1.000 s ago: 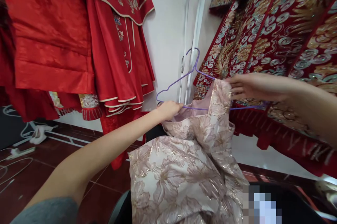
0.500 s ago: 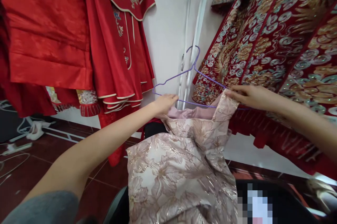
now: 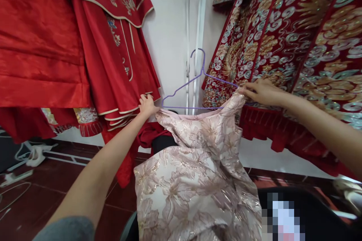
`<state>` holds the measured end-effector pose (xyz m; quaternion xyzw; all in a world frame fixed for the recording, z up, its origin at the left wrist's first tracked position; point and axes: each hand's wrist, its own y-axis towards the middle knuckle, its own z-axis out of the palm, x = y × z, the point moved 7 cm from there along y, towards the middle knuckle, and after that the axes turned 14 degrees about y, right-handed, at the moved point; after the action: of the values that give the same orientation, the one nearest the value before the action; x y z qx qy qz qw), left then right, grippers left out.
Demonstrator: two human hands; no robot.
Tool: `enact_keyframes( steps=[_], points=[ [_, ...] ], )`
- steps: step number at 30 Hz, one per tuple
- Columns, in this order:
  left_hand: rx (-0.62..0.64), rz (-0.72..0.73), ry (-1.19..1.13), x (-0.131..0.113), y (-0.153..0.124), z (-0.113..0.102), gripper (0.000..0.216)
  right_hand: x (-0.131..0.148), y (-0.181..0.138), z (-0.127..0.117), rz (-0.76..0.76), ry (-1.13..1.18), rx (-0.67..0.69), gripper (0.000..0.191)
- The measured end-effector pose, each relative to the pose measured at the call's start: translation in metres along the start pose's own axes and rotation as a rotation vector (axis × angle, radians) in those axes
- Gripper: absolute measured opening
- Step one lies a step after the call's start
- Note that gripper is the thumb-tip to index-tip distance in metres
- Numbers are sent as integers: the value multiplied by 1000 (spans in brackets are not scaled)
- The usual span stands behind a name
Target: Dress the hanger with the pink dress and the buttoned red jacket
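Two hands hold the dress (image 3: 198,158) on the hanger (image 3: 198,79), before the wall (image 3: 169,26): left hand (image 3: 147,104) fingers closed on one shoulder, right hand (image 3: 258,92) pinching the other. Even tension should seat it squarely.

Both arms are stretched out ahead. The left arm runs bare from the lower left of the frame up to the centre, left hand (image 3: 147,104) curled closed. The right forearm slants in from the right edge, right hand (image 3: 258,92) palm down, fingertips pinched together.
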<state>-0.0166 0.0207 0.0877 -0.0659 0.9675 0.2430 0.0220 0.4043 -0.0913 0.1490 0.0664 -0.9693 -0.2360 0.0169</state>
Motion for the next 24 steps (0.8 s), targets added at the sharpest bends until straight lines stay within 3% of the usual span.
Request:
enact_keyframes(
  steps=[3,6,8,13,16,20,22,24],
  points=[
    [-78,16,-24,-8,10,-17,58,-1,0,-1,3,16,2,46],
    [-205,188,84,-29,17,-60,51,-6,-1,-4,34,-10,-18,46],
    [-198,359,185,-52,16,-85,46,-8,-1,-7,50,-17,-52,47],
    [-221,462,164,-104,-3,-124,46,-5,-4,-9,-43,111,-218,41],
    [-183,530,26,-126,-14,-123,50,5,-7,-7,-141,160,-288,33],
    [-196,513,-29,-127,-11,-109,62,18,-12,3,-141,248,-247,29],
    [-100,482,25,-120,-5,-89,65,19,-14,1,-81,288,-309,27],
    [75,479,55,-112,-3,-63,65,20,-15,-3,-19,302,-372,29]
  ],
)
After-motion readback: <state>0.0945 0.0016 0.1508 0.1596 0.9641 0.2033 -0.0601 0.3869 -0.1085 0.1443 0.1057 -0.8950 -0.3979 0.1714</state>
